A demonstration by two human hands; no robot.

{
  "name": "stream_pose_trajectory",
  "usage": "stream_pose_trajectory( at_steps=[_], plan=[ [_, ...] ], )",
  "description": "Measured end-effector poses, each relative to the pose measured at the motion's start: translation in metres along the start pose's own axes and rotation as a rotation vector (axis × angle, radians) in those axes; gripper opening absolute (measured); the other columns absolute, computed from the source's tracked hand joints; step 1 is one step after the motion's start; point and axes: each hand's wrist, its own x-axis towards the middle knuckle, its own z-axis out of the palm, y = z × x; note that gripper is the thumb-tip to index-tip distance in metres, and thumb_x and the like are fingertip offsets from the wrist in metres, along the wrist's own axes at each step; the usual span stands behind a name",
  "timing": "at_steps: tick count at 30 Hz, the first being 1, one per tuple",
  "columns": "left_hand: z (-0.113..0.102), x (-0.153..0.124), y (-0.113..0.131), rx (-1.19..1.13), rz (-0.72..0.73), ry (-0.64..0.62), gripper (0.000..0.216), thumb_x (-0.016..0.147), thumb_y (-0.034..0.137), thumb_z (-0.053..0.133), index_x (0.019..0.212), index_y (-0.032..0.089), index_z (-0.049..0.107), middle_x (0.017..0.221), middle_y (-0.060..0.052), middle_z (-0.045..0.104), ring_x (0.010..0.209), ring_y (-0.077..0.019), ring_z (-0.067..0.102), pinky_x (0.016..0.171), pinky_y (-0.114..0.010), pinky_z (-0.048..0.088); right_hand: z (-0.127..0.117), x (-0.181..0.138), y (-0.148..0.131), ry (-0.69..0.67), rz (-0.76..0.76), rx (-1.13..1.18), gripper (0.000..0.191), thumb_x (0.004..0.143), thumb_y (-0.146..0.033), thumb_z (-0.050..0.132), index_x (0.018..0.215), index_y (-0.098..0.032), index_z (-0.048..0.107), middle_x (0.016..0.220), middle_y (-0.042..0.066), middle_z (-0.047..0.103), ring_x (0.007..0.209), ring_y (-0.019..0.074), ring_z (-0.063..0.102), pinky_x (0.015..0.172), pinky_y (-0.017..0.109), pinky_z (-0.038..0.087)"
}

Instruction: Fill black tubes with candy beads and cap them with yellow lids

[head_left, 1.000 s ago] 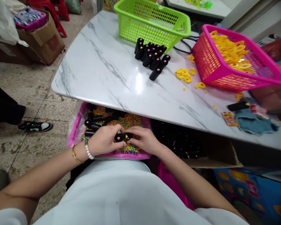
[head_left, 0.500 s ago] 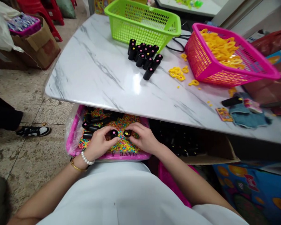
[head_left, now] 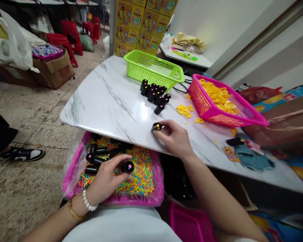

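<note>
My left hand is closed around a black tube with a pink dot at its end, above a pink tray lined with clear plastic. Small coloured beads fill the tray, and several black tubes lie on them. Over the front of the marble-look table, my right hand grips another black tube with a yellow dot on top. Farther back, a cluster of upright black tubes with pink and yellow dots stands on the table.
A green basket stands behind the cluster. To its right, a pink basket holds yellow plastic pieces, with several loose yellow pieces beside it. Denim cloth lies at the right. Another person's shoe is on the floor at left.
My right hand has moved from over the bead tray up and forward to the table, carrying its black tube. My left hand stays over the tray with its tube. The view has tilted up.
</note>
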Motion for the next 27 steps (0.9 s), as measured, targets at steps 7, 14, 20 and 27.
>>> stream_pose_trajectory(
  at_steps=[7, 14, 20, 27],
  plan=[
    [-0.009, 0.001, -0.006, -0.016, 0.006, 0.110, 0.025, 0.077, 0.014, 0.073, 0.100, 0.018, 0.066, 0.097, -0.003, 0.064, 0.084, -0.0139, 0.060, 0.073, -0.027, 0.050, 0.006, 0.009, -0.001, 0.230, -0.019, -0.084, 0.045, 0.070, -0.028, 0.077, 0.112, -0.018, 0.062, 0.093, 0.004, 0.068, 0.065, 0.0143, 0.062, 0.064, 0.032, 0.054],
    [-0.003, -0.011, -0.005, 0.227, 0.143, 0.053, 0.030, 0.081, 0.013, 0.071, 0.108, 0.015, 0.059, 0.097, -0.005, 0.066, 0.087, -0.0163, 0.063, 0.078, -0.029, 0.054, 0.061, -0.126, -0.041, -0.365, -0.078, 0.411, 0.034, 0.088, -0.024, 0.064, 0.122, -0.026, 0.059, 0.119, 0.006, 0.067, 0.101, 0.0200, 0.067, 0.078, 0.029, 0.060],
    [-0.047, -0.036, -0.019, 0.800, 0.242, -0.063, 0.040, 0.088, 0.025, 0.066, 0.124, 0.012, 0.054, 0.116, -0.017, 0.061, 0.109, -0.0312, 0.056, 0.094, -0.051, 0.050, 0.059, -0.104, 0.006, -0.378, -0.270, -0.046, 0.029, 0.090, -0.017, 0.059, 0.118, -0.021, 0.063, 0.109, 0.007, 0.072, 0.094, 0.0227, 0.067, 0.087, 0.038, 0.056],
    [-0.059, -0.043, -0.030, 0.854, 0.237, -0.300, 0.046, 0.095, 0.023, 0.052, 0.137, 0.008, 0.044, 0.120, -0.018, 0.059, 0.103, -0.0267, 0.060, 0.087, -0.041, 0.055, 0.069, -0.107, 0.016, -0.671, -0.505, -0.410, 0.025, 0.089, -0.007, 0.053, 0.107, -0.015, 0.069, 0.102, 0.014, 0.072, 0.093, 0.0262, 0.061, 0.080, 0.038, 0.056]
  ],
)
